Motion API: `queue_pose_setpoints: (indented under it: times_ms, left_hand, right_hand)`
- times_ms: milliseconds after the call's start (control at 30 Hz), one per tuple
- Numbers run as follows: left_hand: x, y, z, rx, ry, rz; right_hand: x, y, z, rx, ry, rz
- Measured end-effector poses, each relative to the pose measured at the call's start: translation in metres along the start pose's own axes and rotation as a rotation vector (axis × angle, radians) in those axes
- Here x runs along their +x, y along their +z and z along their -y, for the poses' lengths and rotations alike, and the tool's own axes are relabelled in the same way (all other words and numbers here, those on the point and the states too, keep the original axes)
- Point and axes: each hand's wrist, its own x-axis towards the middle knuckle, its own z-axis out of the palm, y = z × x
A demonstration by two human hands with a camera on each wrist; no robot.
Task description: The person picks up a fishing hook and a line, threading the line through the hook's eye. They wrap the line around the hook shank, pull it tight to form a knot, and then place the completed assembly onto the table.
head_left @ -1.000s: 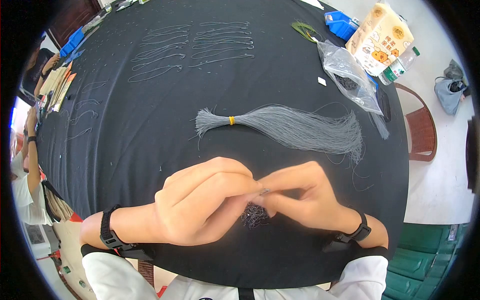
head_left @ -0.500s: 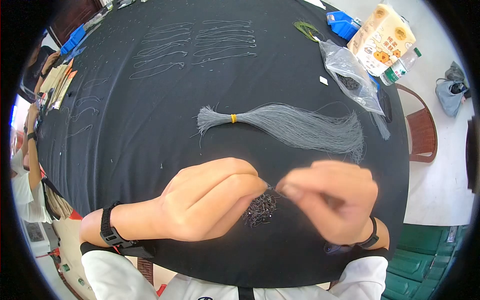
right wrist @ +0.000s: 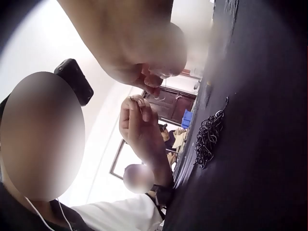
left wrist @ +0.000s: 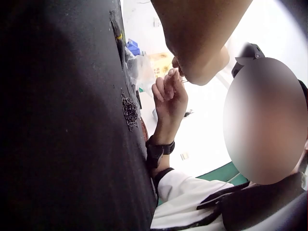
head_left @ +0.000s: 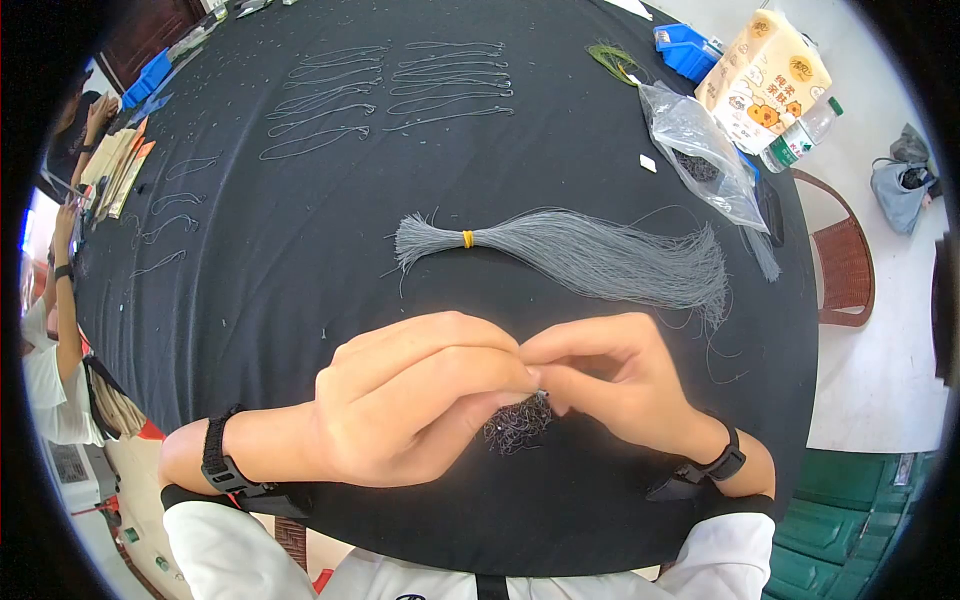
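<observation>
Over the near part of the black-covered table, my two hands meet at the fingertips. My left hand [head_left: 425,395] pinches a small metal fish hook [right wrist: 134,99] between thumb and fingers. Fingers bent, my right hand [head_left: 625,385] pinches at the same spot, where a thin line [right wrist: 165,83] shows by its fingertips in the right wrist view. Most of the hook and line is hidden by the fingers. Just below the hands lies a heap of dark fish hooks [head_left: 516,428]. Beyond them is a long bundle of grey line [head_left: 600,255], tied with a yellow band [head_left: 467,238].
Looped lines [head_left: 450,80] lie in two columns farther back, with several more at the left. At the right are a clear plastic bag [head_left: 700,150], a tissue pack [head_left: 765,80], a bottle [head_left: 800,135] and a blue bin [head_left: 685,50]. Other people's arms [head_left: 66,300] reach in at the left edge.
My right hand moved away to the right with a turn of the wrist, then came back against my left fingertips. My left hand stayed nearly in place.
</observation>
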Motion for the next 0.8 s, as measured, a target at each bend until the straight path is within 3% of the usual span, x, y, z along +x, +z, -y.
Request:
queue_pose_setpoints:
  times_ms: [167, 267, 400, 500, 600, 800]
  left_hand:
    - [0.003, -0.001, 0.004, -0.141, -0.04, 0.027]
    - [-0.001, 0.0, -0.009, -0.504, -0.427, 0.017]
    - [-0.004, -0.002, -0.002, -0.377, -0.371, 0.029]
    - [-0.005, -0.002, 0.002, -0.295, -0.358, 0.008]
    - [-0.005, 0.001, 0.004, -0.23, -0.333, -0.015]
    - [-0.002, 0.0, 0.004, 0.016, -0.171, 0.027]
  right_hand:
    - [0.003, 0.003, -0.008, 0.199, 0.12, 0.096]
    - [0.009, -0.004, -0.01, 0.171, 0.151, 0.099]
    - [0.011, -0.004, -0.008, 0.141, 0.068, -0.047]
    - [0.01, -0.006, -0.005, -0.023, -0.223, -0.212]
    - [0.005, -0.008, 0.001, -0.279, -0.343, -0.132]
    - [0.002, 0.0, 0.003, -0.228, -0.271, -0.101]
